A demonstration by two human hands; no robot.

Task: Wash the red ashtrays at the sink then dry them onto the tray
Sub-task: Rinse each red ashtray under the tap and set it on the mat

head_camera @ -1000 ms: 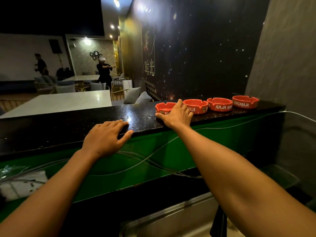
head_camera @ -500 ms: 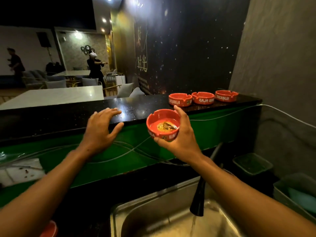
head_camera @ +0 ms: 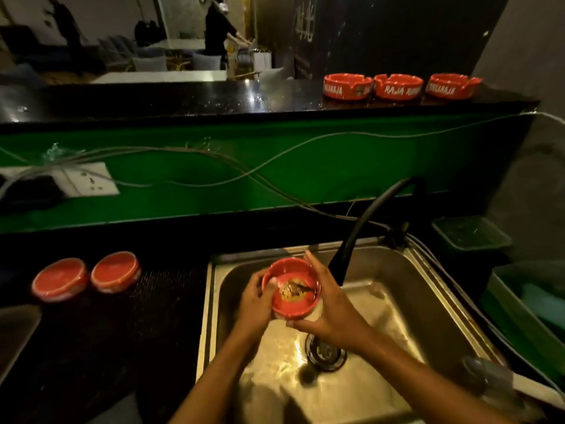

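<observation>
A dark worktop (head_camera: pixel 101 332) is carrying two upturned red ashtrays (head_camera: pixel 59 280) (head_camera: pixel 115 271) side by side at nine o'clock of the sink (head_camera: pixel 406 270). A raised black ledge (head_camera: pixel 183 97) is bearing three upright red ashtrays (head_camera: pixel 347 86) (head_camera: pixel 397 87) (head_camera: pixel 453 86) in a row at one o'clock.

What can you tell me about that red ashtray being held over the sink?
The round red glossy ashtray, ceramic or glass by its look, is held upright, slightly tilted, above the steel sink basin, beside the black faucet spout. Brownish ash and dark debris lie in its bowl. The left hand grips its left rim with the thumb inside; the right hand cups its right side and underside.
</observation>
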